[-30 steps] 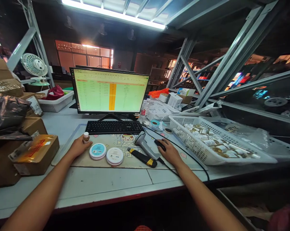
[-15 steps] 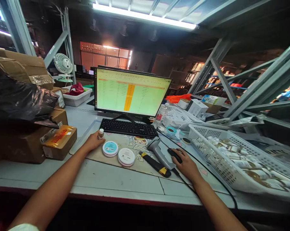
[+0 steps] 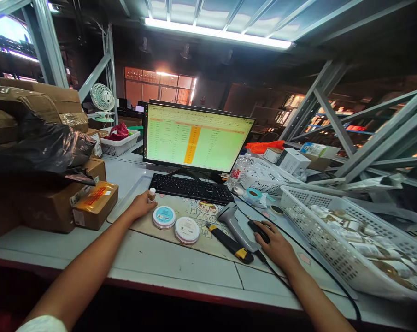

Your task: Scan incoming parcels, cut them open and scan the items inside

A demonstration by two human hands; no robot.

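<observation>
My left hand (image 3: 142, 206) is closed round a small bottle (image 3: 151, 196) with a white cap, upright at the left end of the keyboard (image 3: 190, 188). My right hand (image 3: 275, 242) rests over a black computer mouse (image 3: 259, 231), fingers curled on it. Between the hands lie two round flat tins, one with a blue label (image 3: 164, 216) and one with a white label (image 3: 187, 230). A grey barcode scanner (image 3: 237, 228) lies left of the mouse, beside a black and yellow utility knife (image 3: 231, 243). Behind them a monitor (image 3: 204, 138) shows a spreadsheet with an orange column.
At the right stands a white basket (image 3: 315, 251) filled with small labelled bottles. Cardboard boxes (image 3: 96, 205) and a black plastic bag (image 3: 52, 147) are stacked at the left. A water bottle (image 3: 238, 170) and a tape roll (image 3: 254, 193) sit right of the monitor. The scanner's cable runs near my right arm.
The whole view has shifted, so everything sits slightly further right and lower. Both hands keep their places on the bottle and the mouse. A cell outline now shows on the spreadsheet.
</observation>
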